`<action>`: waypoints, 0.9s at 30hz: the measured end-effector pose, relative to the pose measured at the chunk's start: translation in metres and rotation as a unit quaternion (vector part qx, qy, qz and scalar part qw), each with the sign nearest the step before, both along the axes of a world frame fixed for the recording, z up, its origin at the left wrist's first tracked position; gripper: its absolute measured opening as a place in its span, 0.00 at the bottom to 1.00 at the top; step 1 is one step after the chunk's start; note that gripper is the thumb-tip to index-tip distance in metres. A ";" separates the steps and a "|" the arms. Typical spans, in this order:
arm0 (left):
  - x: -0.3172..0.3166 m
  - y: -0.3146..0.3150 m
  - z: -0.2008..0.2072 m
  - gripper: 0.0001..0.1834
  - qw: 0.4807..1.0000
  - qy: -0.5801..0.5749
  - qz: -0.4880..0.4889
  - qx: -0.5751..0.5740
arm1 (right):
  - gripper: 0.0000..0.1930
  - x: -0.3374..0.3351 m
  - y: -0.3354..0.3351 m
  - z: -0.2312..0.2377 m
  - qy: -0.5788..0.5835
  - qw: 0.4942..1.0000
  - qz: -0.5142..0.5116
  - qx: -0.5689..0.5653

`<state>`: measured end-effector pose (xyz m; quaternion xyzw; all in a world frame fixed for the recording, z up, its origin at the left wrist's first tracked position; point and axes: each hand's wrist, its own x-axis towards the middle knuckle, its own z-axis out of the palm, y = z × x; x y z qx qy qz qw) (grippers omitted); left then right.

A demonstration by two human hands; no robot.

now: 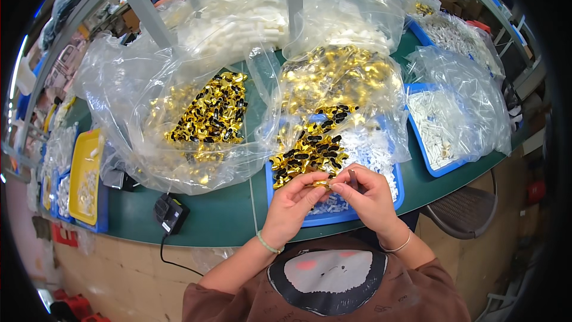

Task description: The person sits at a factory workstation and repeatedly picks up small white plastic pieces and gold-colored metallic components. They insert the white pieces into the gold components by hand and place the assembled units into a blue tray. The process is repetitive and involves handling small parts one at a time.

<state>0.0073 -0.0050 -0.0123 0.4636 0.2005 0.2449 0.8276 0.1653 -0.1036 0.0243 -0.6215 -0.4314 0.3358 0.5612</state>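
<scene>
Left hand (286,207) and right hand (372,203) both have fingers pinched on a small gold piece (320,184) over the near blue tray (325,220); looks slick, so a loose grip could drop it among lookalike gold-and-black pieces (307,156) just beyond.

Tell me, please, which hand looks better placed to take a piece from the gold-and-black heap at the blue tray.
Probably the left hand: the gold-and-black heap lies just beyond it, while the right hand sits nearer the white pieces and seems to hold a dark piece.
</scene>
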 end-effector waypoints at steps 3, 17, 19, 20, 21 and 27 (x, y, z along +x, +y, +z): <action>-0.001 -0.001 -0.002 0.17 1.000 -0.006 0.009 0.004 | 0.05 -0.003 0.001 -0.008 0.095 0.995 -0.002 0.014; -0.003 -0.004 0.000 0.16 0.999 -0.017 0.026 0.029 | 0.04 -0.013 -0.001 -0.001 -0.174 0.979 -0.047 0.092; -0.002 -0.005 0.000 0.16 0.999 -0.014 0.036 0.033 | 0.06 -0.012 0.000 -0.008 -0.222 0.964 -0.055 0.135; -0.002 -0.006 0.001 0.15 0.998 -0.012 0.041 0.035 | 0.08 -0.012 0.001 -0.011 -0.250 0.954 -0.056 0.153; -0.002 -0.006 0.001 0.15 0.998 -0.010 0.045 0.038 | 0.09 -0.011 0.001 -0.012 -0.279 0.943 -0.057 0.171; -0.002 -0.009 0.000 0.15 0.996 -0.022 0.063 0.059 | 0.13 -0.011 -0.001 -0.012 -0.400 0.892 -0.055 0.203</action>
